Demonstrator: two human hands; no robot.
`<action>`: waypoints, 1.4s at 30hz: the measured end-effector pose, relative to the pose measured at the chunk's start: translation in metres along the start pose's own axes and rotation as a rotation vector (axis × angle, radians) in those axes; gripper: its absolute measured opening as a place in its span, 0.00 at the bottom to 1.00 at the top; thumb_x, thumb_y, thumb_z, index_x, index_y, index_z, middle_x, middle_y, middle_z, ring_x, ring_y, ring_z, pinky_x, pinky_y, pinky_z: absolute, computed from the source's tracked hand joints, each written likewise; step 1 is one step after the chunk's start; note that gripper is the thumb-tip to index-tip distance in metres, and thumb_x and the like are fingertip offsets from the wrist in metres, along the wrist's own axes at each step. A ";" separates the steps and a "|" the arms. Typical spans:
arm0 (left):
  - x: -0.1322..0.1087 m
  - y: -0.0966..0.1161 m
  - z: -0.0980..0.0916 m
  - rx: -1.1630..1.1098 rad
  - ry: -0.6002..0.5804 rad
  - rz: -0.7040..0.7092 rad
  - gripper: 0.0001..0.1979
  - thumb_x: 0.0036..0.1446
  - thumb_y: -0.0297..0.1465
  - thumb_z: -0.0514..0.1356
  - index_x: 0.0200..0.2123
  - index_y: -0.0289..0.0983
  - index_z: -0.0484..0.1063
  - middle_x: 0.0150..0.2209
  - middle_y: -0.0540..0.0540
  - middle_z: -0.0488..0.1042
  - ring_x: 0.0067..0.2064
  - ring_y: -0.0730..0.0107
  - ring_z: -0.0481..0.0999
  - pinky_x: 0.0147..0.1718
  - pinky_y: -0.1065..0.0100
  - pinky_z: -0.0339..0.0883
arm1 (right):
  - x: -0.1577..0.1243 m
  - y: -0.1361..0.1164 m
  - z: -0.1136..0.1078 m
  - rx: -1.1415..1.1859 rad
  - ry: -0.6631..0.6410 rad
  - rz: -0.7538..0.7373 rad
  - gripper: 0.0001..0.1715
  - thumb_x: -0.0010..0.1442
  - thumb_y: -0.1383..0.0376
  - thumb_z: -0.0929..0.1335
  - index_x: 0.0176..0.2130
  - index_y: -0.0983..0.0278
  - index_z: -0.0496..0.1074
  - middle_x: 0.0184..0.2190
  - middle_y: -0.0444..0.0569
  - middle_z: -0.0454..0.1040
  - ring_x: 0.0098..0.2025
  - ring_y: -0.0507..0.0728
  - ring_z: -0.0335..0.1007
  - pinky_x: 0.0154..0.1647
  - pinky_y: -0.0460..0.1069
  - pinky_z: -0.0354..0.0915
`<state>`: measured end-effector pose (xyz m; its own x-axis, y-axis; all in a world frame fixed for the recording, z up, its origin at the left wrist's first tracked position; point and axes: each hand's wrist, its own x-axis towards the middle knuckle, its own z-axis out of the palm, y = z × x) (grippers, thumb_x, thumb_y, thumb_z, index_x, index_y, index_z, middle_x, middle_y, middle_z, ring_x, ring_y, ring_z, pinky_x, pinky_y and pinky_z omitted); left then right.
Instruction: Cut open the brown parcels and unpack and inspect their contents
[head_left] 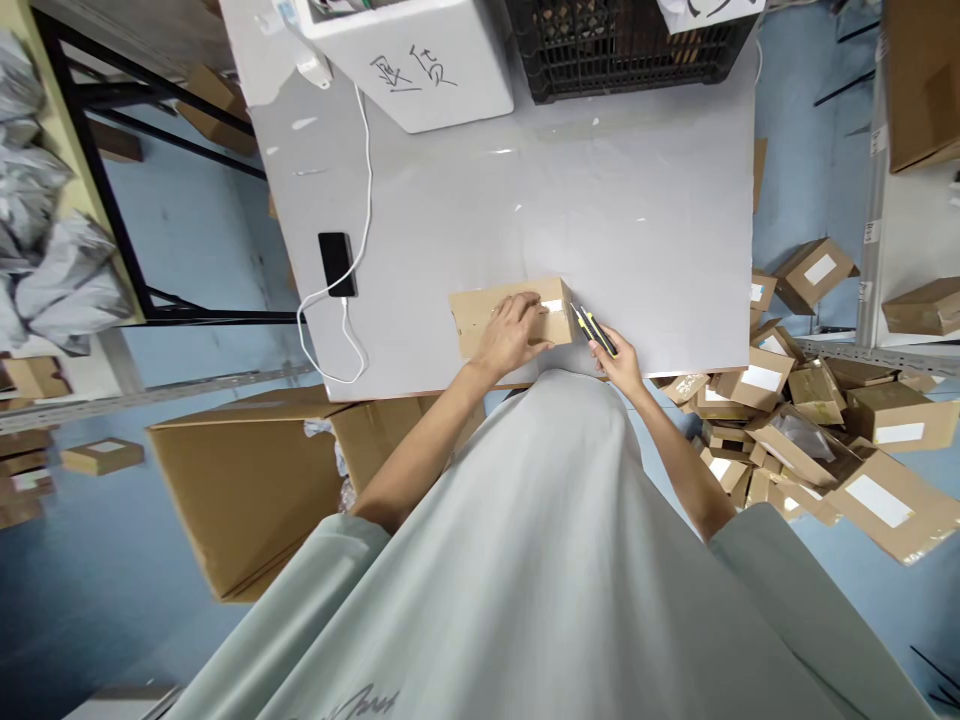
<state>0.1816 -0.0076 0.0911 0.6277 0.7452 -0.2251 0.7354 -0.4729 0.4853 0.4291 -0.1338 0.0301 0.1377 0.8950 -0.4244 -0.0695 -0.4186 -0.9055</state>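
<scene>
From my end I see the box lying at the near edge of the grey desk, beneath the left hand and just beside the right hand. Cartons are heaped to the right on the blue floor. The left hand, partly curled, holds the box from above; the right grips a knife, its tip by the box's end.

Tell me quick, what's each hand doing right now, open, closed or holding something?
Left hand: open, fingers bent, resting on the cardboard box.
Right hand: closed, holding the yellow-and-black utility knife.
</scene>
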 end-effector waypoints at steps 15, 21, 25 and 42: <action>0.014 -0.001 0.008 0.046 0.001 -0.008 0.30 0.51 0.31 0.81 0.53 0.39 0.72 0.65 0.28 0.71 0.67 0.31 0.71 0.68 0.34 0.70 | 0.006 -0.006 -0.015 -0.153 -0.116 -0.061 0.39 0.66 0.39 0.75 0.67 0.54 0.81 0.51 0.48 0.89 0.56 0.68 0.87 0.63 0.62 0.82; 0.008 -0.020 -0.005 -0.023 0.031 -0.027 0.33 0.60 0.43 0.78 0.62 0.39 0.73 0.70 0.28 0.69 0.71 0.33 0.70 0.72 0.37 0.68 | -0.009 0.008 -0.019 -0.108 -0.061 -0.003 0.35 0.67 0.35 0.73 0.57 0.56 0.78 0.46 0.50 0.89 0.45 0.65 0.90 0.49 0.59 0.85; -0.008 -0.068 -0.033 -0.061 0.188 -0.266 0.33 0.71 0.54 0.63 0.67 0.38 0.73 0.71 0.28 0.71 0.72 0.37 0.71 0.73 0.39 0.67 | -0.013 0.017 0.008 0.118 -0.103 0.163 0.42 0.63 0.25 0.69 0.51 0.55 0.65 0.44 0.51 0.86 0.34 0.60 0.87 0.29 0.52 0.81; -0.070 -0.036 0.000 -0.658 -0.131 -0.706 0.24 0.68 0.54 0.59 0.33 0.40 0.78 0.39 0.40 0.89 0.36 0.55 0.88 0.46 0.58 0.80 | 0.180 -0.108 0.176 -0.608 -0.375 -0.191 0.22 0.77 0.43 0.66 0.51 0.58 0.64 0.42 0.55 0.82 0.51 0.72 0.82 0.65 0.74 0.74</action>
<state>0.1119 -0.0429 0.0891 0.1500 0.6795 -0.7182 0.6887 0.4494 0.5690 0.2875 0.0995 0.0520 -0.2617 0.9078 -0.3278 0.4969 -0.1645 -0.8521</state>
